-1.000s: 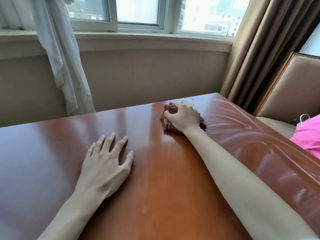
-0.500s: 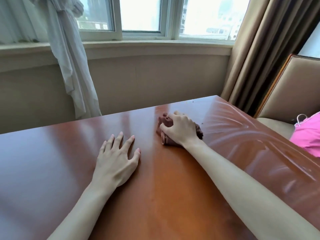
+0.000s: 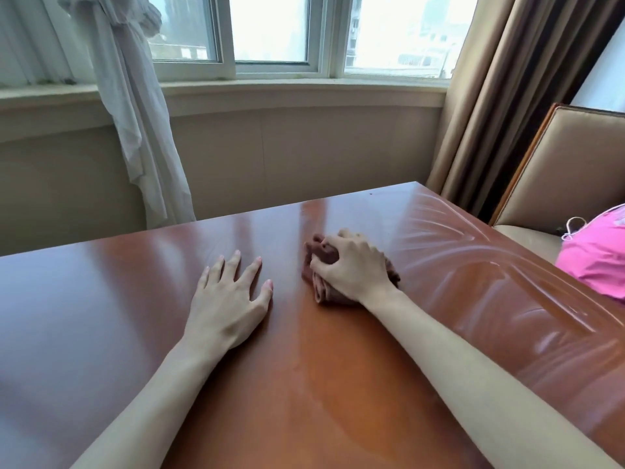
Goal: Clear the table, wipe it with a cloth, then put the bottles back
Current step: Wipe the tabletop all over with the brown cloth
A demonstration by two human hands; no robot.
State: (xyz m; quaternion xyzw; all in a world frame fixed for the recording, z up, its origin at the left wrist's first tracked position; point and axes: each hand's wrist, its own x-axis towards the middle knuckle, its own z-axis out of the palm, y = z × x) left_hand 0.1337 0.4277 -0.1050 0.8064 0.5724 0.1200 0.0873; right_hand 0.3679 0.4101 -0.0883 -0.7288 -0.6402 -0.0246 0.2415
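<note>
A glossy reddish-brown wooden table (image 3: 338, 384) fills the lower view. My right hand (image 3: 351, 269) grips a crumpled brown cloth (image 3: 321, 289) and presses it onto the tabletop near the middle. Curved wet streaks (image 3: 473, 265) shine on the table to the right of the cloth. My left hand (image 3: 230, 302) lies flat on the wood with fingers spread, a short gap to the left of the cloth. No bottles are in view.
A tan upholstered chair (image 3: 575, 170) stands at the table's right side with a pink bag (image 3: 598, 255) on its seat. Brown curtains (image 3: 500, 96) hang behind it. A white curtain (image 3: 135, 113) hangs at the left below the window.
My right hand has drawn the cloth toward me and slightly left across the table. My left hand has slid forward and right, closer to the cloth.
</note>
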